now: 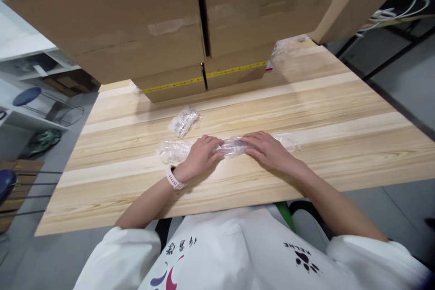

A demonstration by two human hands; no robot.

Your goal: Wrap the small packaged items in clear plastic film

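Observation:
A long strip of clear plastic wrap (pixel 233 147), crumpled or rolled, lies across the wooden table in front of me. My left hand (pixel 203 153) grips it left of its middle, fingers curled over the top and thumb on the near side. A short span away, my right hand (pixel 268 150) closes on the same strip in a like manner. Loose ends of the plastic spread out beyond both hands. Whether anything is wrapped inside I cannot make out. Just beyond my left hand rests a small crumpled clear plastic packet (pixel 184 121).
Large cardboard boxes (pixel 136 22) rise at the table's far side, with a yellow measuring tape (pixel 238 69) along their lower part. More clear plastic (pixel 287 47) lies beside them at the right. Past the wooden tabletop's (pixel 340 113) left edge stands a blue stool (pixel 27 96).

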